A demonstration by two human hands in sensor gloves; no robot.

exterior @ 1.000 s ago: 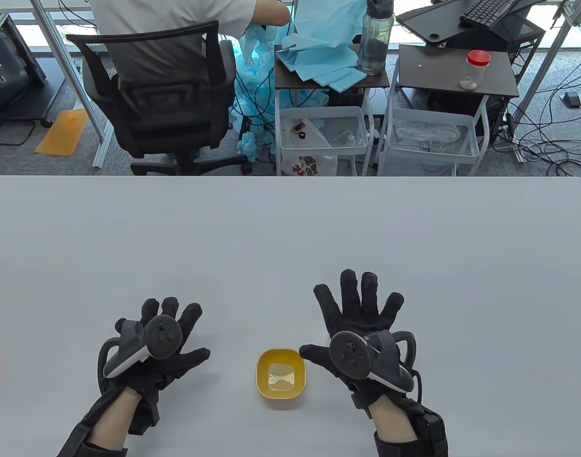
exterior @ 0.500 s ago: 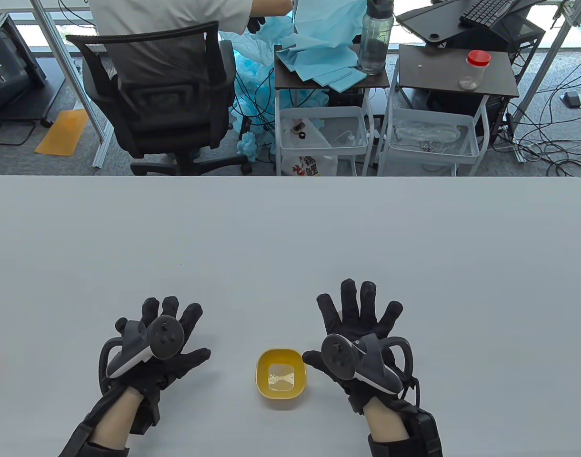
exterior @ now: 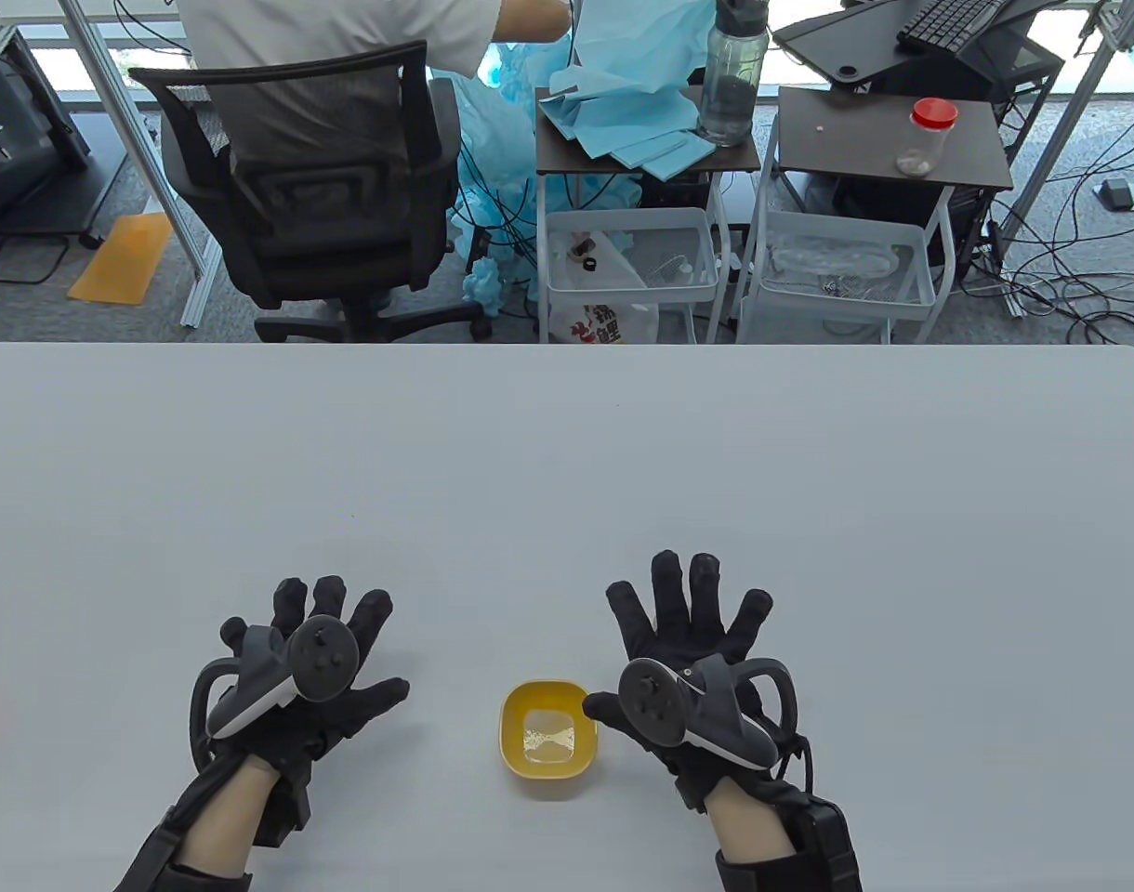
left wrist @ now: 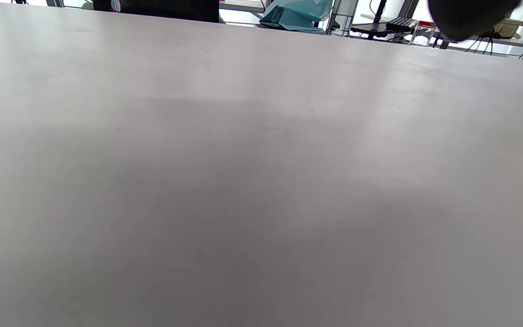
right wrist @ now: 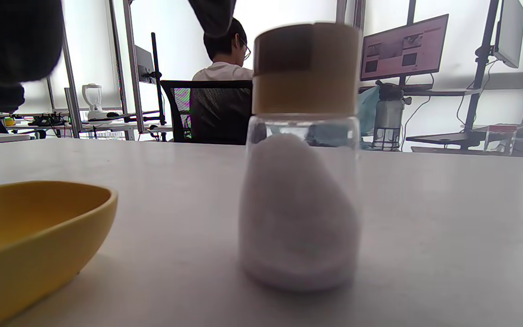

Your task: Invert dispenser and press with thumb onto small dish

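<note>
**Both hands spread flat near the yellow dish, jar under the right hand**

A small yellow plastic dish with rounded corners was seen on the grey desk, close to the desk's near edge and about midway along it. A pale patch was seen at its bottom.

The left hand in a black glove was held flat, well to the left of the dish. Its fingers were spread wide and nothing was held in them. Only bare desk top and one dark fingertip at the top edge were shown in the left wrist view.

The right hand in a black glove was held just to the right of the dish, with its fingers spread wide too. Its thumb was seen reaching to the dish's right rim, but it could not be told if the rim was touched.

A clear glass jar with a light wooden cap was shown only in the right wrist view. It stood upright on the desk, cap on top, with white powder heaped inside. It stood to the right of the dish, apart from it. It was not held by the right hand; dark glove fingers were seen above it at the top edge. In the table view the jar was hidden.
</note>
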